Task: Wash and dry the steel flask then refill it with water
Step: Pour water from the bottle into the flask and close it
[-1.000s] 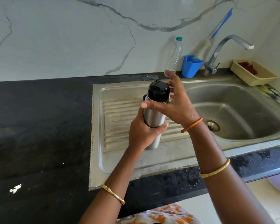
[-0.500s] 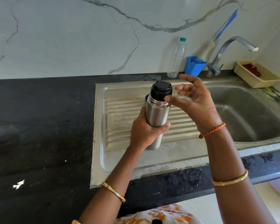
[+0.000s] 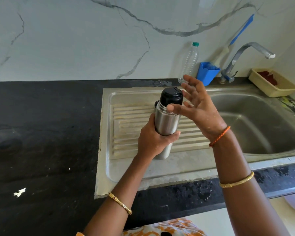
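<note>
The steel flask [image 3: 166, 123] is held upright above the ribbed draining board [image 3: 129, 126] of the sink, its body gripped by the left hand [image 3: 153, 140]. The black cap [image 3: 171, 96] is approached by the right hand [image 3: 197, 103], fingers spread apart, thumb touching the neck.

no readable text, label, brand or number on any surface in view.
</note>
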The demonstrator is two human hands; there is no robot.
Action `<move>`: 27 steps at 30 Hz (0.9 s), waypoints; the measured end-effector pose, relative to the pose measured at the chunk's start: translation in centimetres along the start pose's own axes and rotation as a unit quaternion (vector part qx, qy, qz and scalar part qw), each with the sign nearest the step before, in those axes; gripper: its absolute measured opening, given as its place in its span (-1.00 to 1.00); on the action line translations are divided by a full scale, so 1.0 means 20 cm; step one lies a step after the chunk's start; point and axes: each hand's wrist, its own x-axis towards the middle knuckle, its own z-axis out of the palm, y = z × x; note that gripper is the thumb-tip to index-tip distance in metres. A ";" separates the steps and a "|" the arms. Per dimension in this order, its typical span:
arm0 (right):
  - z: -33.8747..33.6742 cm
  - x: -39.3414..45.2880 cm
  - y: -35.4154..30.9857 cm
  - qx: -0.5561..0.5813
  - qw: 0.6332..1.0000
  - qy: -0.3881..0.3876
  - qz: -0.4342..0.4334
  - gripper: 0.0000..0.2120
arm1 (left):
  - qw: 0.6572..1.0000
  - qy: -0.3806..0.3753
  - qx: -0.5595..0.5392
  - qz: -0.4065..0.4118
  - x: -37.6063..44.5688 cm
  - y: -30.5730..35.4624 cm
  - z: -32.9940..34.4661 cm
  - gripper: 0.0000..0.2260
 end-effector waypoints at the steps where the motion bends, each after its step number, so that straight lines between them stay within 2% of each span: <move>1: -0.02 0.01 0.00 0.045 0.998 -0.041 0.004 -0.20 | 1.000 -0.001 -0.004 0.000 0.00 0.00 0.00 -0.46; 3: -0.04 0.03 -0.01 0.099 0.992 -0.083 0.000 -0.30 | 1.000 -0.003 -0.010 -0.001 0.00 0.00 0.00 -0.47; 4: -0.04 0.03 -0.01 0.096 0.992 -0.081 0.000 -0.33 | 1.000 -0.005 -0.010 0.001 0.00 0.00 0.00 -0.47; 9: 0.00 0.05 -0.02 0.028 0.999 -0.020 -0.007 -0.43 | 1.000 -0.009 -0.015 0.001 0.00 0.00 -0.01 -0.43; 12: 0.02 0.08 -0.02 -0.016 1.000 -0.004 -0.018 -0.39 | 1.000 -0.020 -0.012 -0.010 0.00 0.00 -0.02 -0.43; 15: 0.00 0.12 -0.01 -0.029 0.998 -0.059 -0.014 -0.31 | 0.998 -0.048 -0.032 -0.026 0.02 -0.01 -0.04 -0.40; 18: 0.01 0.20 -0.01 -0.046 0.987 -0.145 -0.052 -0.27 | 0.994 -0.079 -0.062 -0.038 0.05 0.00 -0.07 -0.43; 20: 0.03 0.24 0.00 -0.021 0.974 -0.213 -0.074 -0.32 | 0.992 -0.088 -0.082 -0.039 0.08 0.03 -0.08 -0.47; 22: 0.06 0.27 -0.01 0.019 0.963 -0.256 -0.085 -0.46 | 0.991 -0.077 -0.104 -0.042 0.09 0.05 -0.08 -0.47; 24: 0.08 0.27 -0.03 0.028 0.964 -0.246 -0.095 -0.64 | 0.990 -0.061 -0.118 -0.042 0.11 0.07 -0.09 -0.47; 27: 0.12 0.28 -0.05 0.041 0.984 -0.133 -0.107 -0.78 | 0.991 -0.032 -0.121 -0.050 0.13 0.12 -0.08 -0.54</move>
